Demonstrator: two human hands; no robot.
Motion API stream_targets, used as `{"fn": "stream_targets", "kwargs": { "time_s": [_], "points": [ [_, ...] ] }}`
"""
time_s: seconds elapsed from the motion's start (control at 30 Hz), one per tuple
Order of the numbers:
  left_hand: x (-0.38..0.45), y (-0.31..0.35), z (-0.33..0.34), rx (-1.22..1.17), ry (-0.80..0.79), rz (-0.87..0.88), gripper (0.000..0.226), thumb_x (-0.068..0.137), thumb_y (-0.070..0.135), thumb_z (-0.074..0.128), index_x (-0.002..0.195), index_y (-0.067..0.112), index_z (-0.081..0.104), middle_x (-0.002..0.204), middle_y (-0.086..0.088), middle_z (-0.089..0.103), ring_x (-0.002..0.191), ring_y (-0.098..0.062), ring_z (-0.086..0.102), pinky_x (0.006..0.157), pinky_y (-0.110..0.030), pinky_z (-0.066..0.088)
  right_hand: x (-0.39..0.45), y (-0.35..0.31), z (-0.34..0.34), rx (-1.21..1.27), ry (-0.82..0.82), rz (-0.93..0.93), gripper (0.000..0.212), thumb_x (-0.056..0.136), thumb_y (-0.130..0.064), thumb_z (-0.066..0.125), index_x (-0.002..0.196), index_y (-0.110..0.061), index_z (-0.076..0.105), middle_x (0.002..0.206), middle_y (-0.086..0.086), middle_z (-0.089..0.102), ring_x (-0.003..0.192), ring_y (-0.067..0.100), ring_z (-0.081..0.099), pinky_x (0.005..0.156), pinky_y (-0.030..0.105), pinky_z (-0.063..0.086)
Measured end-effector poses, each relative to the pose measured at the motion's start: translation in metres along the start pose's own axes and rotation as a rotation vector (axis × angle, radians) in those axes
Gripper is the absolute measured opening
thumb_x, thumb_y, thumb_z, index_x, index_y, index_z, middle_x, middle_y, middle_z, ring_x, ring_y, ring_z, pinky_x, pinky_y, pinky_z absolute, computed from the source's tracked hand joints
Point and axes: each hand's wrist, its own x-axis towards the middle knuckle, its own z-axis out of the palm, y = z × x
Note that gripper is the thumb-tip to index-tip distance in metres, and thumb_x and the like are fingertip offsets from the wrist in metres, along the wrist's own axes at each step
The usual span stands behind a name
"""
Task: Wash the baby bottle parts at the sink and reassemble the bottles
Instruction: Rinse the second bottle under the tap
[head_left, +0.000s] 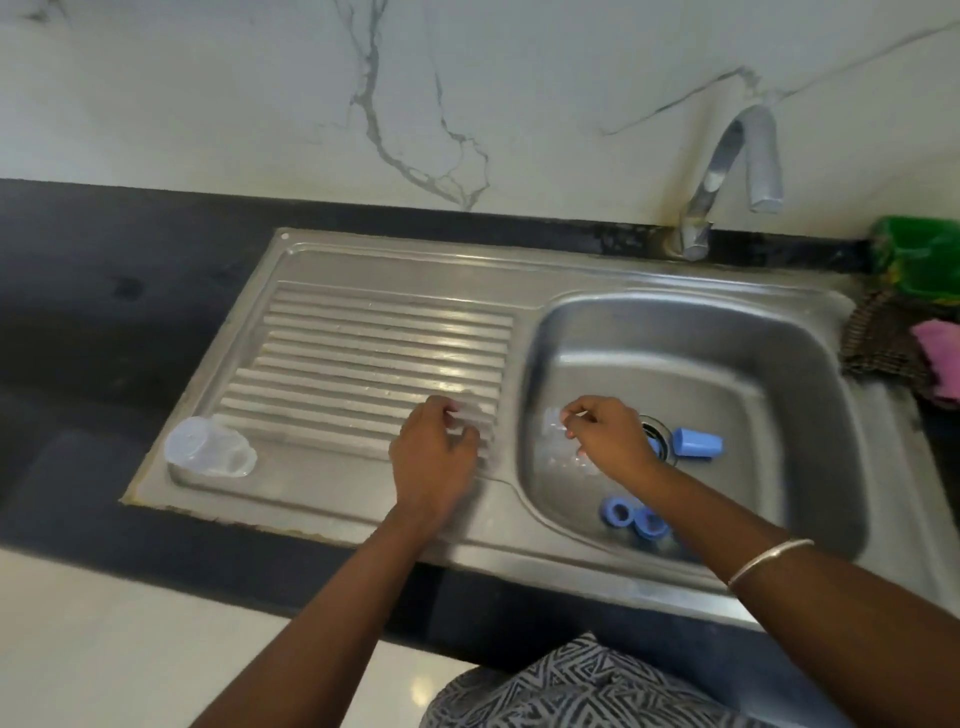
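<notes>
Sink, mid-wash | left hand (434, 452) curls round a clear part on the drainboard (363, 358) | right hand (608, 436) pinches a clear bottle (558, 441) in the basin | blue rings (634, 517), cap (696, 442) lie near the drain | risk: wet plastic slipping.

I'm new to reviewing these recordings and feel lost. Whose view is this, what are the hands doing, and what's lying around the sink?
There is no machine: one head-worn camera looks down at a person's two hands. The left hand pinches a small clear part over the ribbed drainboard. The right hand holds a clear piece inside the sink basin, too blurred to name. In the basin lie a blue cap and two blue rings. A clear bottle lies on the drainboard's left corner. The tap shows no water.
</notes>
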Motion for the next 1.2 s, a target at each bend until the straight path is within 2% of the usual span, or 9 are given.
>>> {"fn": "stream_targets", "kwargs": {
  "time_s": [0.2,0.33,0.43,0.53,0.83,0.93,1.03,1.1,1.2],
  "points": [
    [0.025,0.037,0.053,0.061,-0.165,0.112,0.023,0.086,0.026,0.066,0.108,0.022,0.062,0.089,0.010,0.061,0.089,-0.016,0.060,0.083,-0.035,0.048,0.025,0.046,-0.039,-0.205,0.054,0.115,0.012,0.088,-0.020,0.064,0.081,-0.029,0.068,0.075,-0.007,0.068,0.082,0.020,0.067,0.073,0.026,0.049],
    [0.038,0.049,0.081,0.215,-0.242,0.224,0.023,0.085,0.027,0.064,0.106,0.018,0.064,0.098,0.001,0.065,0.094,-0.024,0.061,0.081,-0.036,0.050,0.039,0.068,-0.038,-0.337,-0.038,0.083,0.016,0.084,-0.016,0.066,0.097,-0.023,0.074,0.093,0.001,0.073,0.089,0.020,0.066,0.077,0.025,0.048],
    [0.045,0.051,0.097,0.369,-0.321,0.290,0.022,0.085,0.033,0.060,0.104,0.022,0.062,0.099,0.000,0.065,0.095,-0.025,0.063,0.082,-0.038,0.049,0.047,0.079,-0.030,-0.415,-0.211,0.003,0.027,0.084,-0.027,0.075,0.111,-0.023,0.072,0.097,0.001,0.072,0.096,0.020,0.067,0.088,0.031,0.051],
    [0.047,0.049,0.107,0.519,-0.347,0.357,0.022,0.087,0.037,0.055,0.105,0.027,0.063,0.101,0.005,0.066,0.096,-0.021,0.064,0.082,-0.039,0.042,0.055,0.085,-0.018,-0.601,-0.347,-0.082,0.048,0.082,-0.042,0.076,0.126,-0.026,0.065,0.118,-0.001,0.068,0.112,0.020,0.062,0.093,0.034,0.049],
    [0.049,0.054,0.116,0.671,-0.362,0.395,0.027,0.093,0.037,0.045,0.110,0.026,0.064,0.102,0.006,0.067,0.092,-0.019,0.065,0.080,-0.037,0.035,0.061,0.096,0.019,-0.797,-0.268,-0.129,0.066,0.075,-0.065,0.072,0.123,-0.022,0.054,0.116,0.003,0.058,0.110,0.028,0.057,0.072,0.035,0.043],
    [0.047,0.058,0.115,0.701,-0.386,0.379,0.028,0.094,0.039,0.044,0.111,0.027,0.063,0.101,0.007,0.067,0.091,-0.018,0.065,0.082,-0.037,0.034,0.058,0.100,0.020,-0.793,-0.228,-0.147,0.057,0.079,-0.065,0.066,0.115,-0.023,0.052,0.114,0.002,0.061,0.113,0.028,0.052,0.072,0.037,0.043],
    [0.046,0.060,0.114,0.699,-0.400,0.391,0.032,0.088,0.038,0.050,0.116,0.029,0.062,0.105,0.009,0.067,0.096,-0.016,0.064,0.084,-0.037,0.033,0.051,0.096,0.014,-0.712,-0.159,-0.213,0.052,0.074,-0.065,0.063,0.102,-0.026,0.044,0.093,-0.004,0.062,0.103,0.025,0.054,0.063,0.033,0.041],
    [0.046,0.061,0.114,0.661,-0.485,0.403,0.045,0.081,0.037,0.057,0.125,0.031,0.058,0.116,0.010,0.065,0.107,-0.016,0.062,0.092,-0.040,0.034,0.044,0.091,0.004,-0.564,-0.104,-0.216,0.053,0.070,-0.062,0.067,0.104,-0.027,0.048,0.083,-0.009,0.054,0.090,0.021,0.059,0.061,0.031,0.043],
    [0.048,0.064,0.115,0.626,-0.655,0.464,0.077,0.069,0.043,0.067,0.141,0.038,0.039,0.139,0.011,0.051,0.128,-0.017,0.050,0.102,-0.046,0.033,0.038,0.078,-0.018,-0.278,-0.067,-0.113,0.055,0.067,-0.064,0.074,0.103,-0.026,0.057,0.082,-0.009,0.061,0.080,0.016,0.062,0.067,0.032,0.049]
  ]
}}
